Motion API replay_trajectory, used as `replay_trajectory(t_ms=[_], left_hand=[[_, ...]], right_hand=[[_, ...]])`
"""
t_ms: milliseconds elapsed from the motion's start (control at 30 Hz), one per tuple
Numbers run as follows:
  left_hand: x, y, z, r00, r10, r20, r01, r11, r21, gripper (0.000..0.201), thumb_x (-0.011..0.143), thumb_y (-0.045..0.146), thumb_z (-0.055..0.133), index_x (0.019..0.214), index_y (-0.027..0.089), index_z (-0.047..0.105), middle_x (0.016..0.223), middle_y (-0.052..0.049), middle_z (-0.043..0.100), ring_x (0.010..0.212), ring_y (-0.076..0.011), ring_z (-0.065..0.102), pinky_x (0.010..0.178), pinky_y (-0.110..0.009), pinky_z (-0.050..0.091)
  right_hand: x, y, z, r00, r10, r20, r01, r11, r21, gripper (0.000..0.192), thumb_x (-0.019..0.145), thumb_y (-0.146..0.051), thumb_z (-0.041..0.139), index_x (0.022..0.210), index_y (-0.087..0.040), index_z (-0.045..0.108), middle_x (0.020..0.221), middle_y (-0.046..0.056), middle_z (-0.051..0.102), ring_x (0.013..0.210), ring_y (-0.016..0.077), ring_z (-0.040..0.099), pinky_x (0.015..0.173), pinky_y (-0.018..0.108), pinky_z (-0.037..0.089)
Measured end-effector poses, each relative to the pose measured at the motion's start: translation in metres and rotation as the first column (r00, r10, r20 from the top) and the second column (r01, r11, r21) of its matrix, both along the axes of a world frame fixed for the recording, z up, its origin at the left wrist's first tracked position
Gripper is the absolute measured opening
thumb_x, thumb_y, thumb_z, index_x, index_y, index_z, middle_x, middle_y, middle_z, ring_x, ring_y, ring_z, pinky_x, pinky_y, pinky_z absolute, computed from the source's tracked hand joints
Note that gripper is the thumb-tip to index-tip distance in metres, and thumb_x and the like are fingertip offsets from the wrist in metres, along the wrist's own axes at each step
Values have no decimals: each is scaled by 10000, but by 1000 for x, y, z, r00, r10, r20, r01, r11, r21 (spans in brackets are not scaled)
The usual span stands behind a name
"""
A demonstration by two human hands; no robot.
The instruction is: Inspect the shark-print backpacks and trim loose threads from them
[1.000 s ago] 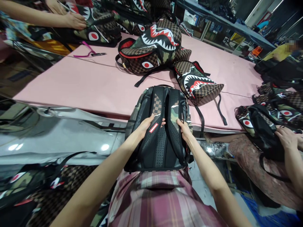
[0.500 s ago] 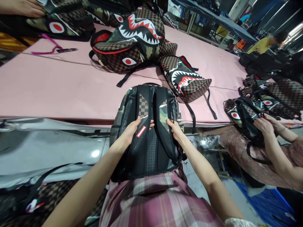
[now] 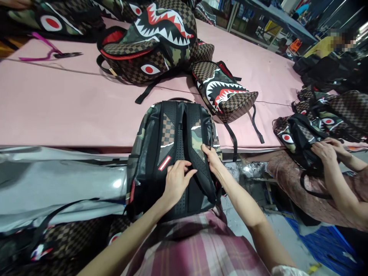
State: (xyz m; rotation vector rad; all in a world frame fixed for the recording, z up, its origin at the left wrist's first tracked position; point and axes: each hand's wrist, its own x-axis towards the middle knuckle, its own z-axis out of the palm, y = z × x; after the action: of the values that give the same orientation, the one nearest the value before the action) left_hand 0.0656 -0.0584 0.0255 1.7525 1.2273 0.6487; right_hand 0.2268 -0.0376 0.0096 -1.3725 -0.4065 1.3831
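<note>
From my feed: two shark-mouth backpacks (image 3: 155, 42) lie on the pink table (image 3: 57, 103); a magenta-handled tool (image 3: 43, 51) sits far left; a co-worker's hands (image 3: 326, 151) grip another bag (image 3: 301, 138).

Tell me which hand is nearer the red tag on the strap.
Left. The left hand rests just right of the red tag; the right hand grips the other strap, farther right.

Even overhead indoor light, glare on grey plastic sheet (image 3: 57, 180), strong wide-angle edge distortion, sharp centre
</note>
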Motion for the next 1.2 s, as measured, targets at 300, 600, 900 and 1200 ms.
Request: replay_trajectory(t_ms=[300,600,900,1200], left_hand=[[13,-9,4,837,218,501,176,760,-626,344,589,316,706,839,165,524,737,-13,656,713,-156,616,678,-287,479],[9,-7,-7,855,294,426,6,817,-576,234,543,210,675,706,161,514,527,73,521,506,-77,490,516,-198,391],[9,-6,-10,893,228,387,-2,863,-505,200,569,212,636,697,172,489,523,79,494,499,-75,472,509,-196,379],[9,-5,-16,909,191,370,4,885,-465,195,590,229,628,702,183,476,522,82,476,485,-76,463,500,-197,377]], right_hand=[[15,-10,27,739,238,630,-308,951,2,445,723,-578,575,928,-184,604,831,18,648,748,166,589,696,281,432],[39,-19,75,-313,29,949,-798,534,-280,276,897,-405,452,923,-163,580,834,57,624,767,172,518,704,301,298],[34,1,88,-379,-77,922,-876,351,-331,180,863,-328,535,856,-157,588,752,33,637,736,167,462,791,347,218],[23,3,91,-437,-86,895,-860,333,-388,143,857,-290,539,847,-153,582,756,48,644,746,176,465,828,373,199]])
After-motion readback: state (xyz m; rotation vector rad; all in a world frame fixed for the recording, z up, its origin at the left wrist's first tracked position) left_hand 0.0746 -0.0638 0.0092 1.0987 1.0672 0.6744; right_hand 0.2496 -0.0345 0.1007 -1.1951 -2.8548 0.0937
